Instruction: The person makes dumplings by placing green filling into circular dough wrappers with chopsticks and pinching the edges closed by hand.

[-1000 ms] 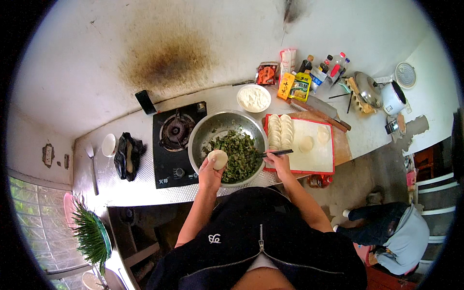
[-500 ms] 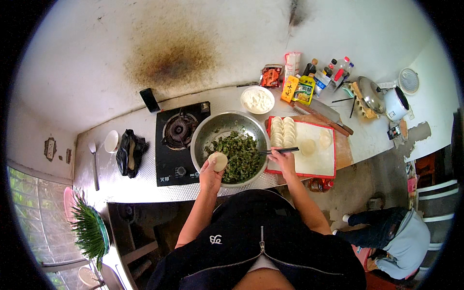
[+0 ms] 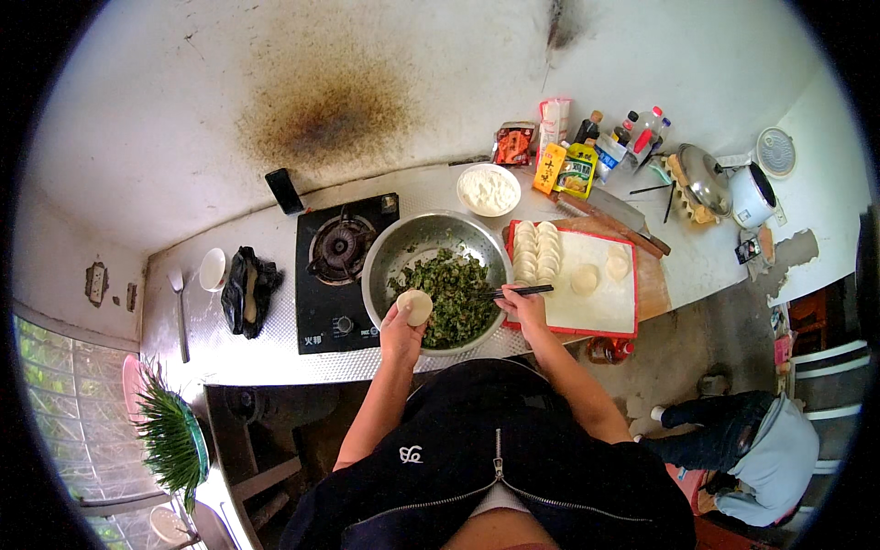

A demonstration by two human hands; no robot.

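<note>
My left hand (image 3: 400, 328) holds a round dough wrapper (image 3: 415, 304) over the near left side of a large steel bowl (image 3: 385, 240) of chopped green filling (image 3: 445, 295). My right hand (image 3: 525, 310) is closed on black chopsticks (image 3: 541, 289), whose tips reach into the filling. Right of the bowl, a red-edged white mat (image 3: 596, 316) on a wooden board (image 3: 653, 280) carries rows of folded dumplings (image 3: 536, 252) and a few flat wrappers (image 3: 585, 280).
Behind are a bowl of flour (image 3: 489, 190), seasoning packets and bottles, a cleaver (image 3: 620, 211) and a pot lid (image 3: 704, 172). Left are a gas stove (image 3: 335, 321), black bag (image 3: 247, 291), bowl (image 3: 213, 269) and greens (image 3: 170, 440). A person (image 3: 761, 458) is at lower right.
Over the last second the scene has shifted a little in view. Since half a second ago my right hand has edged slightly leftward with the chopsticks, deeper into the filling.
</note>
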